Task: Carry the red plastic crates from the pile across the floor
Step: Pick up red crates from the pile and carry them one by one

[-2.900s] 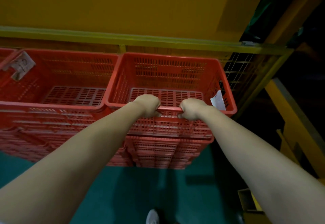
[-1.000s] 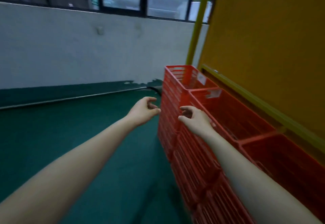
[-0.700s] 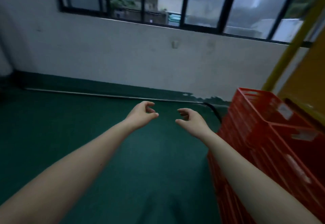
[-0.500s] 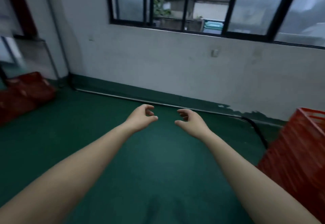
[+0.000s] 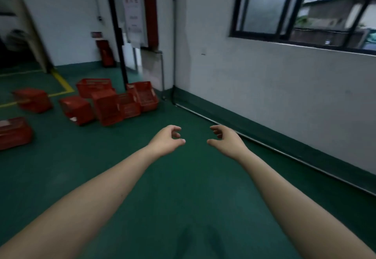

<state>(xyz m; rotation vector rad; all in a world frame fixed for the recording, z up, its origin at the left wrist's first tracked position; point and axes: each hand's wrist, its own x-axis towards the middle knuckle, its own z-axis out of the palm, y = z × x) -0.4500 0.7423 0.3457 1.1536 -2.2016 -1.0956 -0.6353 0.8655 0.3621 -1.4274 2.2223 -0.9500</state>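
- Head view: green floor [image 5: 183, 207] over the whole lower frame, running out to the walls.
- Along the right, white wall [image 5: 284, 96] with a dark green skirting and a thin pipe [image 5: 264, 145] at its foot.
- High in that wall, dark-framed window [image 5: 295, 8], buildings outside.
- From the bottom corners, two bare forearms stretched forward above the floor, apart from each other.
- At far left on the floor, red crates [image 5: 109, 108], well apart from both hands: a close cluster by the post, some tilted, others lying singly further left, one cut by the left edge.
- Behind the cluster, black post [image 5: 116, 34] standing straight up from the floor.
- Just beside the post, red-edged cabinet [image 5: 140, 12] on the far wall, white front, lettering too blurred to read.
- Behind the crates, yellow line [image 5: 63, 82] painted on the floor, bent at a corner.
- Out in front, left hand [image 5: 165, 141]: grip narrow, fingers curled toward the thumb, nothing in it.
- Near it, right hand [image 5: 225, 141]: grip wider, fingers loosely bent, thumb pointing at the other hand, nothing in it.
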